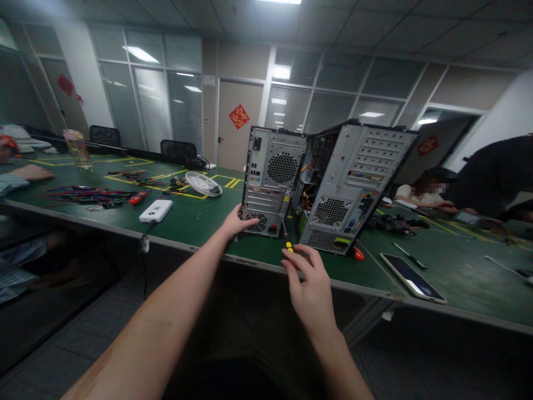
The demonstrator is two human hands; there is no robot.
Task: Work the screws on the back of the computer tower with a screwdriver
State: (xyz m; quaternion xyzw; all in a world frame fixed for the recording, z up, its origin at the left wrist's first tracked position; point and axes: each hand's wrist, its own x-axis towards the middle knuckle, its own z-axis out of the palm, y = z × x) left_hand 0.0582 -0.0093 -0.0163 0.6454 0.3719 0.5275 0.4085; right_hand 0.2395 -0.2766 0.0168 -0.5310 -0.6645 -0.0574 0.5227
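Two desktop computer cases stand upright on the table with their rear panels toward me. My left hand (pixel 238 223) grips the lower left edge of the smaller computer case (pixel 270 191), thumb across its rear panel and the other fingers hidden behind the side. In my right hand (pixel 307 272) is a screwdriver (pixel 288 246) with a yellow handle, held between thumb and fingertips. Its thin shaft points up toward the lower right edge of that case; whether the tip touches a screw is too small to tell. The larger computer case (pixel 343 191) stands to the right, its side open.
On the green table (pixel 200 228) to the left lie a white power bank (pixel 156 211), a red-handled tool (pixel 138 198), a cable pile (pixel 85 194) and a white basket (pixel 203 183). At right are a phone (pixel 412 278) and black cables (pixel 395 223). Other people sit at both sides.
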